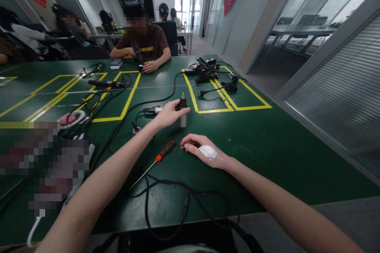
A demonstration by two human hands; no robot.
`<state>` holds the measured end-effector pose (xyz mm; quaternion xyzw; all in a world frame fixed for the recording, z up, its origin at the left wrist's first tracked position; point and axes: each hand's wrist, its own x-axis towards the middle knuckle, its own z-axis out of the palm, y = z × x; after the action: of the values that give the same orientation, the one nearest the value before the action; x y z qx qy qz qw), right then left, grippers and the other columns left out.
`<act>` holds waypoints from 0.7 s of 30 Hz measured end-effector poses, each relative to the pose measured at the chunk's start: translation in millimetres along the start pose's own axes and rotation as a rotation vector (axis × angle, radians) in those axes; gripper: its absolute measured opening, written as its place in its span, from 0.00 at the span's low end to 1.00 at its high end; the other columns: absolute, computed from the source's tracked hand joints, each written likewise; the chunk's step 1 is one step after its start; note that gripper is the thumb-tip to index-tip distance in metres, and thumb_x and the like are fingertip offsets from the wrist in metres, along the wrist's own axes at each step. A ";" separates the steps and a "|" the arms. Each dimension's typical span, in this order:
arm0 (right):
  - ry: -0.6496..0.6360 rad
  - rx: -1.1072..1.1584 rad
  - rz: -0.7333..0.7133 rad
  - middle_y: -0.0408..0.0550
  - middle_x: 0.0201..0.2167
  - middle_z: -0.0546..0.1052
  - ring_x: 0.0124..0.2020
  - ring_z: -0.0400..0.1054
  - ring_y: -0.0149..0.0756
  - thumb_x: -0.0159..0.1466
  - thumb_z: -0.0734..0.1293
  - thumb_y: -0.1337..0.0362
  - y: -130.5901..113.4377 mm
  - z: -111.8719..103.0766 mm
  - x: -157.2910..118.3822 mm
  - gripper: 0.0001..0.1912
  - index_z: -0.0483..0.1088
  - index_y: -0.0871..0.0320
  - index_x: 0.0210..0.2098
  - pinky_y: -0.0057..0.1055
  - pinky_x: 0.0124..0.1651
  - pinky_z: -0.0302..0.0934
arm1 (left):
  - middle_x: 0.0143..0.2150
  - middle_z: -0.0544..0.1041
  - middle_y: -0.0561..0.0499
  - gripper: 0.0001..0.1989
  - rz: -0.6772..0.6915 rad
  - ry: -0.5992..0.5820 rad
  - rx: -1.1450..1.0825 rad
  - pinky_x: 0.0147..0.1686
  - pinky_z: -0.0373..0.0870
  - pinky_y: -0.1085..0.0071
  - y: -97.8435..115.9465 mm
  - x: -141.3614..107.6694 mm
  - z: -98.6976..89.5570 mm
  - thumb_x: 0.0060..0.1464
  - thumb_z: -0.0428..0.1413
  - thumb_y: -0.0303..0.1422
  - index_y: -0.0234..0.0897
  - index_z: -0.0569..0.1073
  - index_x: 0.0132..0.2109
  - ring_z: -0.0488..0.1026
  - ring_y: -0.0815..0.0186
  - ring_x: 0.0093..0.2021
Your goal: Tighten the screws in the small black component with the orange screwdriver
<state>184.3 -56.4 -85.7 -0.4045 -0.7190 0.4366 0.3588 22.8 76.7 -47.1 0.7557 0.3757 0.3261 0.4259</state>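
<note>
My left hand [170, 114] is closed around a small black-and-silver device with a narrow metal tip [183, 119], held upright over the green table. Its black tapered part passes between thumb and fingers, and the silver body shows below. My right hand [203, 150] rests on the table, loosely curled, with a gap between thumb and fingers and nothing seen in it. A white patch covers part of the back of that hand. Between my forearms lies a screwdriver [166, 151] with a black-and-orange handle. Just left of my left hand is another black-and-silver device [152, 110].
Black cables [166, 182] loop along the near edge. A pile of cords and black devices [206, 69] lies at the far right within yellow tape outlines [215, 111]. A roll of tape [73, 119] and blurred items lie at left. Across the table a person [148, 39] handles a black tool.
</note>
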 end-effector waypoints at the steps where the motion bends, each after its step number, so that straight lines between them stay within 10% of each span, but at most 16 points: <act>1: -0.004 -0.041 -0.026 0.48 0.36 0.80 0.36 0.73 0.39 0.71 0.66 0.55 0.0 0.7 -0.2 0.11 0.74 0.56 0.40 0.36 0.41 0.68 | 0.34 0.75 0.52 0.18 -0.007 0.016 -0.032 0.37 0.70 0.72 3.9 -8.2 -2.9 0.52 0.62 0.44 0.33 0.74 0.40 0.72 0.67 0.35; 7: -0.039 -0.211 -0.214 0.50 0.39 0.77 0.38 0.72 0.40 0.72 0.65 0.60 4.3 6.2 -1.2 0.07 0.73 0.54 0.41 0.39 0.45 0.69 | 0.32 0.64 0.59 0.22 -0.097 0.057 -0.271 0.19 0.65 0.75 29.9 -68.7 -16.6 0.60 0.51 0.54 0.41 0.63 0.47 0.66 0.74 0.21; 14: -0.022 -0.294 -0.326 0.55 0.49 0.78 0.50 0.72 0.46 0.73 0.64 0.61 9.7 7.7 -1.1 0.07 0.72 0.53 0.47 0.47 0.55 0.68 | 0.21 0.64 0.62 0.21 -0.236 -0.005 -0.339 0.16 0.56 0.80 19.9 -138.9 -40.7 0.55 0.61 0.47 0.39 0.65 0.47 0.60 0.76 0.16; 21: -0.017 -0.281 -0.302 0.55 0.49 0.78 0.51 0.71 0.47 0.73 0.65 0.61 8.1 10.4 -0.5 0.06 0.72 0.53 0.48 0.48 0.56 0.67 | 0.26 0.65 0.59 0.19 -0.183 0.040 -0.259 0.21 0.58 0.75 17.8 -146.8 -35.4 0.59 0.54 0.47 0.37 0.66 0.49 0.62 0.74 0.20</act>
<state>177.7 -58.0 -97.0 -0.3345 -0.8283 0.2766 0.3541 -74.9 -39.7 -41.6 0.6503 0.4062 0.3468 0.5402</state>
